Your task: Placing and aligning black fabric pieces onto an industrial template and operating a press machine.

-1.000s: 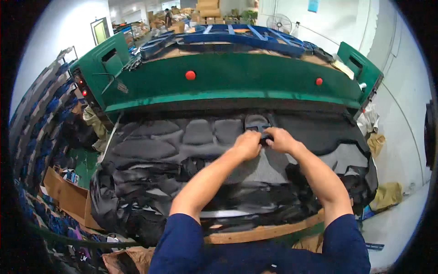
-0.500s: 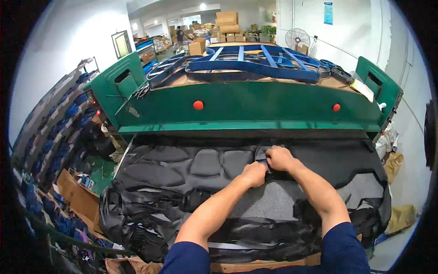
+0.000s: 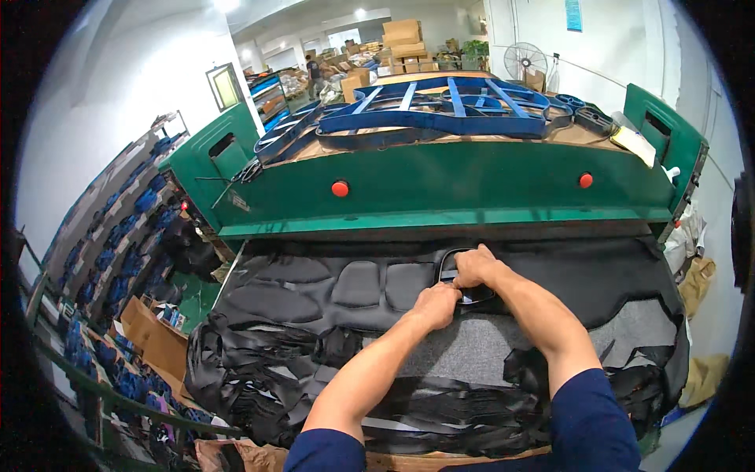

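Both of my hands are closed on a small rounded cutting die (image 3: pixel 477 300) with a dark metal rim, which lies on black sheet material (image 3: pixel 566 271). My left hand (image 3: pixel 437 305) grips its near left edge, and my right hand (image 3: pixel 475 267) grips the bar or rim on its far side; the fingers partly hide it. Just left of the die, panel outlines (image 3: pixel 356 284) show in the black sheet. Nearer to me, a grey textured area (image 3: pixel 464 346) shows beside heaped black strips and offcuts (image 3: pixel 275 366).
Behind the sheet stands a green press beam (image 3: pixel 464 185) with two red buttons (image 3: pixel 340 189). Large blue cutting dies (image 3: pixel 440 119) lie on top of it. Shelves of dies (image 3: pixel 118 212) and an open cardboard box (image 3: pixel 153 338) are at left. Far back, a person (image 3: pixel 314 75) stands.
My right hand has shifted slightly, and more of the die's rim shows around my fingers. My left hand stays on its near edge. The view has tilted a little.
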`<action>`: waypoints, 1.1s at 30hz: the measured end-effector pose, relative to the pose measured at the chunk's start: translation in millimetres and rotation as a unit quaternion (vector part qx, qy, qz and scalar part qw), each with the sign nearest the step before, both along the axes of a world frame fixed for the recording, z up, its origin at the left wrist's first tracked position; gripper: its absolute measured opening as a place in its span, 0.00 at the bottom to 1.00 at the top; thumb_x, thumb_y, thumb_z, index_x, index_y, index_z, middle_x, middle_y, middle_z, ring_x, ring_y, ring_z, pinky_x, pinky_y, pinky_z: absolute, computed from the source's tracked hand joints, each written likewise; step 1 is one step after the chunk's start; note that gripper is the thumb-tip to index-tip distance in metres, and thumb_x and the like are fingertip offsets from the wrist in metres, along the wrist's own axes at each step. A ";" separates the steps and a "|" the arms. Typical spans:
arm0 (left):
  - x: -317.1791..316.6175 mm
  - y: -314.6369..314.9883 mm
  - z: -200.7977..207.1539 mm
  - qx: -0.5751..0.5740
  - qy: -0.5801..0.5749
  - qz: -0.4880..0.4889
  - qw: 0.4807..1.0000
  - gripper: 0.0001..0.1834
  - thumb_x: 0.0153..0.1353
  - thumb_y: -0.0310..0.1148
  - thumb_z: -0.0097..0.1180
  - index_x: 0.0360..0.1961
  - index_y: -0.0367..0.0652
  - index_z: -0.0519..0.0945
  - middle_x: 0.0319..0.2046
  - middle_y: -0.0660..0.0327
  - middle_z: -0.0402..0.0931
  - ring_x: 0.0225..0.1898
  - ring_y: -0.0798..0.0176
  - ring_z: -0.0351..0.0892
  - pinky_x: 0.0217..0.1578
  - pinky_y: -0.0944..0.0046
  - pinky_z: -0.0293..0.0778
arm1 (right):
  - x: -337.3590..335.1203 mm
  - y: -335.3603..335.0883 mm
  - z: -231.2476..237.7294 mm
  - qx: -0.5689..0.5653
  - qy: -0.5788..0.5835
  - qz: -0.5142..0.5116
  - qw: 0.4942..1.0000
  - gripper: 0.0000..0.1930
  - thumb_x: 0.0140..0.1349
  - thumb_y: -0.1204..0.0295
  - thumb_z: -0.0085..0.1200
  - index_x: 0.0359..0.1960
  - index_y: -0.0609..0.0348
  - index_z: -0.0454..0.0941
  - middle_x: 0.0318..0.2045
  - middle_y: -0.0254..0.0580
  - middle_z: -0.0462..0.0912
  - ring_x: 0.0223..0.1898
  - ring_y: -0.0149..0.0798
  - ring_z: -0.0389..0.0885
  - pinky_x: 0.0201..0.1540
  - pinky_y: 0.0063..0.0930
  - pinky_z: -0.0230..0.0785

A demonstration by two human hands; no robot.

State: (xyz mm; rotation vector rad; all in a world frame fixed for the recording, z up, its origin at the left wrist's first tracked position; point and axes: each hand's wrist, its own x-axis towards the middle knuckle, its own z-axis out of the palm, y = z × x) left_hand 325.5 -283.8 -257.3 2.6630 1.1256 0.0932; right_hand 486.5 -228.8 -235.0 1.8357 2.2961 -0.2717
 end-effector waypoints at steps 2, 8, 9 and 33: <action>-0.2 0.9 1.2 -0.012 -0.008 -0.002 1.000 0.19 0.56 0.23 0.52 0.49 0.43 0.84 0.52 0.55 0.80 0.58 0.51 0.76 0.57 0.51 0.75 | -0.9 1.5 4.1 -0.004 -0.003 0.013 1.000 0.24 0.50 0.55 0.66 0.46 0.57 0.84 0.47 0.49 0.87 0.52 0.48 0.84 0.59 0.49 0.65; -1.8 4.9 -6.8 0.005 -0.025 -0.005 1.000 0.19 0.57 0.24 0.52 0.50 0.43 0.83 0.52 0.55 0.80 0.58 0.50 0.76 0.56 0.51 0.75 | -10.4 9.9 -1.5 0.013 -0.015 0.069 0.997 0.20 0.48 0.58 0.66 0.42 0.52 0.85 0.44 0.47 0.87 0.48 0.50 0.85 0.50 0.47 0.74; -1.4 4.6 -5.8 0.003 -0.021 -0.002 1.000 0.19 0.57 0.24 0.52 0.50 0.43 0.83 0.52 0.55 0.80 0.59 0.51 0.75 0.57 0.52 0.75 | -12.6 9.7 -2.7 0.030 -0.012 0.066 0.997 0.19 0.47 0.62 0.67 0.42 0.53 0.85 0.43 0.47 0.87 0.48 0.51 0.85 0.49 0.47 0.76; -8.1 21.2 55.7 0.223 0.070 -0.067 0.970 0.06 0.52 0.26 0.57 0.31 0.43 0.84 0.36 0.49 0.84 0.44 0.48 0.84 0.43 0.49 0.79 | 20.7 -4.5 72.5 0.148 0.219 0.050 0.963 0.14 0.44 0.76 0.60 0.36 0.66 0.79 0.33 0.55 0.83 0.38 0.51 0.83 0.40 0.43 0.74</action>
